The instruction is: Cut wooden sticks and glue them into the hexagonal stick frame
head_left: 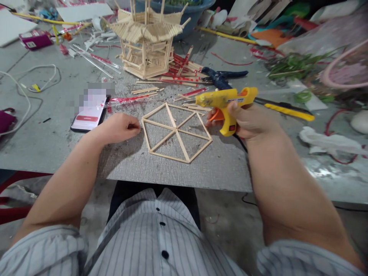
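My right hand [250, 119] is wrapped round the handle of a yellow hot glue gun [220, 97], its fingers at the orange trigger. The nozzle points left, above the far right part of a hexagonal stick frame [181, 142]. This frame lies flat on the table, with spokes meeting at its middle. My left hand [122, 127] rests closed beside the frame's left corner; its curled fingers hide whatever they may hold. Behind the frame stands a small pavilion model [146, 46] built of thin wooden sticks, with a flared roof.
Loose sticks and red wrappers [184, 71] lie near dark blue pliers [221, 74]. A yellow utility knife [289, 110] is on the right. A phone [90, 111] lies left, near a white cable [27, 109]. Behind the model is a blue basin [189, 19]. The table's front edge is close to me.
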`<state>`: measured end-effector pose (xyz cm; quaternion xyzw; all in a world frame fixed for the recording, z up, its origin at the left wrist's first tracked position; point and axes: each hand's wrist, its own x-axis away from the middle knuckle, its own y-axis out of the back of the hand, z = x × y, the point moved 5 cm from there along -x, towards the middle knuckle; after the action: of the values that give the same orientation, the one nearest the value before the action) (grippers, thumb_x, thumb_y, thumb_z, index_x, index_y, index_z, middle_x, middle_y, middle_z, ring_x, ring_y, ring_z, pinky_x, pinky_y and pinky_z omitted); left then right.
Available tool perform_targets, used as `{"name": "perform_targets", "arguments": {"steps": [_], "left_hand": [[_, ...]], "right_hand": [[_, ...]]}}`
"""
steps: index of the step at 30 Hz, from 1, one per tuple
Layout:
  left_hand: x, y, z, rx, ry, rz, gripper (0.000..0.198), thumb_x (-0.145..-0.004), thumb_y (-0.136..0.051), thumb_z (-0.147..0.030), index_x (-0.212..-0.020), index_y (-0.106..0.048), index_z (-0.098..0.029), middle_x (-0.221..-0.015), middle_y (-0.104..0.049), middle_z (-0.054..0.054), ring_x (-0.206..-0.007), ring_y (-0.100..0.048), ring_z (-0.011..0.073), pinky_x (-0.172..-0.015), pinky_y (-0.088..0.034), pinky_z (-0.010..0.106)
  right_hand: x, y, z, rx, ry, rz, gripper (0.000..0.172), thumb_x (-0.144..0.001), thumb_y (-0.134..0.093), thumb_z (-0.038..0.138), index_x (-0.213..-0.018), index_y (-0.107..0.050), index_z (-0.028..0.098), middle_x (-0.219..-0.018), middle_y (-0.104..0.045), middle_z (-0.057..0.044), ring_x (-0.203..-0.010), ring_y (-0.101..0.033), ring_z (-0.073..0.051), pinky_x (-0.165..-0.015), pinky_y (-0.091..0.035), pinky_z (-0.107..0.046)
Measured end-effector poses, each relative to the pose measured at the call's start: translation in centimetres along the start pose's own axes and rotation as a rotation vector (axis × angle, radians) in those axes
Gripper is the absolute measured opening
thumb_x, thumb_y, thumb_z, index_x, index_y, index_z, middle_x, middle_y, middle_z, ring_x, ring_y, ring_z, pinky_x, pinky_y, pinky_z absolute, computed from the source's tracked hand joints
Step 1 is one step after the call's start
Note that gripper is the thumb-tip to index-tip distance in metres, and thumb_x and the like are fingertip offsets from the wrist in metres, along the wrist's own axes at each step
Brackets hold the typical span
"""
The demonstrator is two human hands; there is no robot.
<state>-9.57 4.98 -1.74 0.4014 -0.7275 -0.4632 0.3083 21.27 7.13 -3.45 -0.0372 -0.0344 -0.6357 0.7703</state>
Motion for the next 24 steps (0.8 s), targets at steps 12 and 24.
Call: {"name": "perform_targets", "arguments": {"steps": [12, 24], "left_hand": [[-0.26, -0.22, -0.05, 0.081, -0.004, 0.019, 0.035, -0.078, -0.047, -0.033, -0.090, -0.078, -0.020, -0.089, -0.076, 0.007, -0.081, -0.068, 0.0225, -0.076, -0.051, 0.036], [-0.62, -0.28, 0.19, 0.026, -0.062, -0.045, 0.038, -0.076, -0.046, -0.023, -0.096, -0.078, -0.021, -0.087, -0.076, 0.006, -0.081, -0.068, 0.0215, -0.079, -0.054, 0.036]], "right_hand": [[0.40, -0.09, -0.10, 0.103, -0.009, 0.134, 0.055, -0.053, -0.078, 0.074, -0.082, -0.070, 0.029, -0.075, -0.070, -0.005, -0.066, -0.068, -0.023, -0.056, -0.059, -0.039], [0.17, 0.18, -0.45, 0.123, -0.021, 0.177, 0.037, -0.064, -0.077, 0.064, -0.078, -0.069, 0.030, -0.074, -0.070, -0.003, -0.060, -0.062, -0.019, -0.055, -0.056, -0.035]]}}
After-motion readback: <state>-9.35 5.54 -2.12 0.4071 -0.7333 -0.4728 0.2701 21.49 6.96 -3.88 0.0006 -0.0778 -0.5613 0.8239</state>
